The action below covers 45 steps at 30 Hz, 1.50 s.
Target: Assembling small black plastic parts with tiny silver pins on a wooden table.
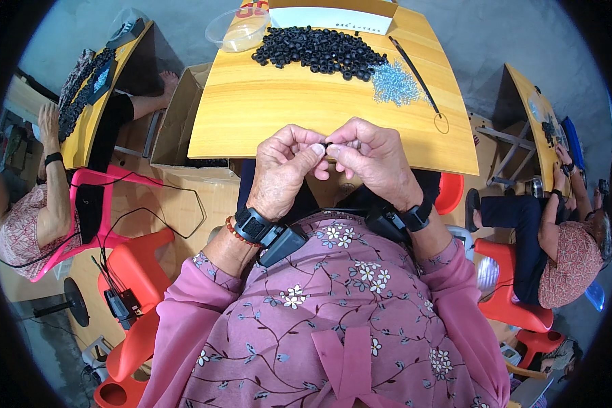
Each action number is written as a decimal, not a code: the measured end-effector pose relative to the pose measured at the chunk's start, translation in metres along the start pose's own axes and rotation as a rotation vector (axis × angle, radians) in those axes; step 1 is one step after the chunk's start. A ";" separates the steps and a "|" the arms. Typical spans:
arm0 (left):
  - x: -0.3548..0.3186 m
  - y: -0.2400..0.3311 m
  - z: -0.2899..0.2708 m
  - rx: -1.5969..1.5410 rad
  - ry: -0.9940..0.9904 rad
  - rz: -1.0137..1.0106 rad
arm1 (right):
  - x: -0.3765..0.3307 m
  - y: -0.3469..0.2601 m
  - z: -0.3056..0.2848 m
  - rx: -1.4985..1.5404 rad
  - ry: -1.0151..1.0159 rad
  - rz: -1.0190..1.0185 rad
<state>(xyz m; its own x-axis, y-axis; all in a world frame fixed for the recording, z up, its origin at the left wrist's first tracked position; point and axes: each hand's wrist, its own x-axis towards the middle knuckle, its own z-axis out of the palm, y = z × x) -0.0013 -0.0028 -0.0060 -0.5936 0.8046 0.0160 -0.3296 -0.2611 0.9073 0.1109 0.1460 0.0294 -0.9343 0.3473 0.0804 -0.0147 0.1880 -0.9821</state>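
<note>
A small black part (328, 145) sits between my fingertips, just beyond the table's near edge; its shape is mostly covered. My left hand (283, 166) pinches it from one side with thumb and forefinger. From the other side my right hand (375, 162) pinches at the same spot, thumb against the part. On the table (279, 112) ahead lies a wide heap of small round black parts (319, 53), some with holes. Touching its right end is a pile of tiny pale blue clear pieces (396, 84).
A thin black stick (413, 68) lies right of the piles, a thin loop (442, 123) at its near end. Behind stand a clear round tub (236, 30) and an open box (333, 19). A cardboard carton (173, 129) is left of the table. People work at side tables.
</note>
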 end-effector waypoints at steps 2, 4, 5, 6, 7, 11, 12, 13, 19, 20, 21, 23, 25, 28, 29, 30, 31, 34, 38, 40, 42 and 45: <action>0.000 0.001 0.001 -0.020 0.012 -0.022 | 0.000 0.000 0.002 0.007 0.034 -0.005; 0.000 -0.003 0.000 -0.143 0.031 -0.059 | -0.002 0.003 0.002 -0.032 0.076 -0.082; 0.000 -0.004 -0.001 -0.204 0.041 -0.078 | -0.003 0.005 0.003 -0.073 0.102 -0.156; 0.000 -0.004 -0.001 -0.231 0.047 -0.081 | -0.004 0.004 0.004 -0.112 0.125 -0.229; 0.000 -0.004 -0.002 -0.258 0.054 -0.083 | -0.004 0.000 0.005 -0.228 0.091 -0.247; -0.004 -0.007 -0.002 -0.280 0.024 -0.098 | -0.003 -0.006 0.011 -0.548 -0.001 -0.305; -0.004 -0.007 -0.001 -0.270 0.042 -0.112 | -0.002 -0.002 0.012 -0.595 -0.013 -0.315; -0.004 -0.008 0.001 -0.260 0.061 -0.125 | -0.002 0.000 0.011 -0.613 -0.016 -0.316; -0.004 -0.004 0.003 -0.245 0.038 -0.184 | -0.004 0.000 0.011 -0.637 0.006 -0.341; -0.005 -0.002 0.003 -0.247 0.019 -0.214 | -0.004 0.001 0.011 -0.621 0.027 -0.367; -0.005 -0.002 0.002 -0.246 -0.005 -0.215 | -0.004 0.001 0.011 -0.603 0.048 -0.392; -0.004 -0.004 0.002 -0.244 -0.056 -0.218 | -0.001 0.005 0.008 -0.533 0.003 -0.388; -0.005 -0.006 0.003 -0.216 -0.045 -0.163 | 0.000 0.005 0.006 -0.488 -0.024 -0.364; -0.006 -0.006 0.007 -0.135 -0.001 -0.122 | -0.001 -0.001 0.005 -0.498 -0.009 -0.321; -0.006 -0.006 0.008 -0.103 0.018 -0.115 | -0.002 -0.003 0.007 -0.525 0.016 -0.324; -0.006 -0.004 0.009 -0.085 0.029 -0.122 | -0.003 -0.003 0.008 -0.552 0.041 -0.327; -0.007 -0.003 0.010 -0.067 0.039 -0.128 | -0.003 -0.002 0.008 -0.553 0.017 -0.330; -0.007 0.000 0.011 -0.022 0.060 -0.153 | -0.001 0.002 0.006 -0.570 -0.033 -0.347; -0.007 0.004 0.015 0.028 0.080 -0.156 | 0.000 0.005 0.005 -0.569 -0.019 -0.366; -0.007 0.005 0.014 0.043 0.072 -0.142 | 0.000 0.005 0.007 -0.555 -0.007 -0.360; -0.007 0.005 0.014 0.035 0.061 -0.128 | -0.001 0.005 0.008 -0.551 -0.002 -0.356; -0.008 0.005 0.014 0.003 0.041 -0.112 | -0.002 0.005 0.009 -0.556 0.011 -0.372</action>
<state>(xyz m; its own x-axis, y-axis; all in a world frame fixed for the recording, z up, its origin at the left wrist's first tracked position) 0.0124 -0.0034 0.0047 -0.5829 0.8061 -0.1023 -0.3928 -0.1693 0.9039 0.1095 0.1383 0.0231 -0.8988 0.1764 0.4013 -0.1470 0.7413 -0.6549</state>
